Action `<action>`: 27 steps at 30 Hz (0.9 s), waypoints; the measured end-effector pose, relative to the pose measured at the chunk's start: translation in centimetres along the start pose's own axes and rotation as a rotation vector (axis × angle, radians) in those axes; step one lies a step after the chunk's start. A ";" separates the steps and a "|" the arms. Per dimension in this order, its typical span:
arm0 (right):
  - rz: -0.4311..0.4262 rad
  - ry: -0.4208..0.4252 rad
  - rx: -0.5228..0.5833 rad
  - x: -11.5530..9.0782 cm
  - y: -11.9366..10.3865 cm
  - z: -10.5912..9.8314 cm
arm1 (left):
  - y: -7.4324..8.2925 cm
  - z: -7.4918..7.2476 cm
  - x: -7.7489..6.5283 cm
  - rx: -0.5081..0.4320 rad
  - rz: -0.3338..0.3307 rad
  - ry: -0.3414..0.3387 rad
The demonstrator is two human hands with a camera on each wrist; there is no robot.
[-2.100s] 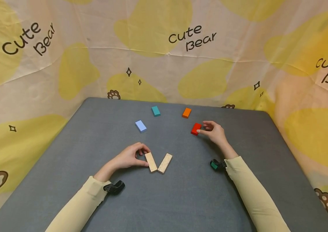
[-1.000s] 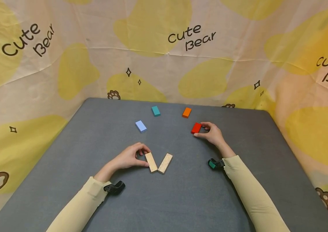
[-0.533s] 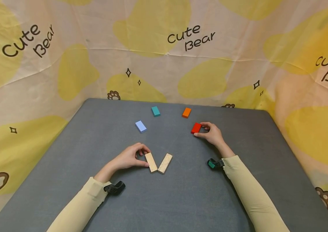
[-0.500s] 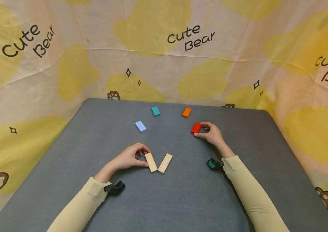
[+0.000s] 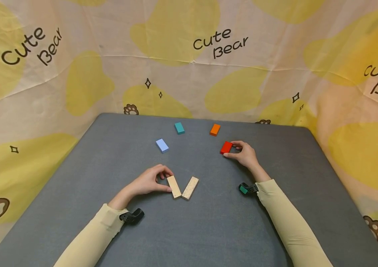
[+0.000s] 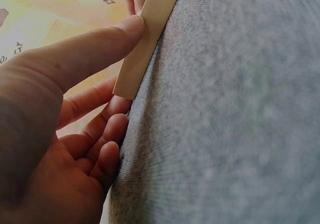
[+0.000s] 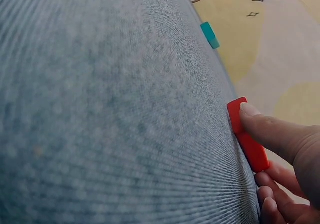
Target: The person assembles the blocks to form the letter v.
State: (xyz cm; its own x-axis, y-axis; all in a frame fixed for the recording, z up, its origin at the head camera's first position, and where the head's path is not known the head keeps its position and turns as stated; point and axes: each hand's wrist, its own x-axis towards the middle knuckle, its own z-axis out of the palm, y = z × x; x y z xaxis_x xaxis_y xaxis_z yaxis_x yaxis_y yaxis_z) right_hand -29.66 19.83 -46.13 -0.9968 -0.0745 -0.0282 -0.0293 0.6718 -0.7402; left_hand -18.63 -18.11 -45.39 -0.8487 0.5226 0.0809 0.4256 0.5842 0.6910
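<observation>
Left hand: pinching the left wooden block, lower centre of the frame. Right hand: grasping the red block by thumb and finger, right of centre. Lying next: right wooden block, forming a V with the left one, lower ends touching or nearly so. Lying farther up: blue block, teal block, orange block. Progress, as judged: all six pieces are apparently resting on the grey table, two not yet being let go; anything further is staying uncertain. Lettering: patterned cloth is reading "Cute Bear" upper left and upper centre, cropping to "Cute Be" upper right. Blocks are showing no legible labels.
</observation>
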 end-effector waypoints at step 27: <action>0.072 0.044 0.052 -1.3 -1.6 -1.1 | 0.5 0.0 0.0 0.001 -0.012 0.001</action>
State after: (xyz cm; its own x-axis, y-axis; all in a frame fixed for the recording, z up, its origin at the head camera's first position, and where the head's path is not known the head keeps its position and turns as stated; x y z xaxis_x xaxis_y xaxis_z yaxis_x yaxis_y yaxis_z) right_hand -28.45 19.65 -44.16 -0.9985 0.0062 -0.0541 0.0458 0.6349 -0.7713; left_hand -18.42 -17.89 -45.05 -0.8540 0.5150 0.0735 0.4157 0.5907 0.6915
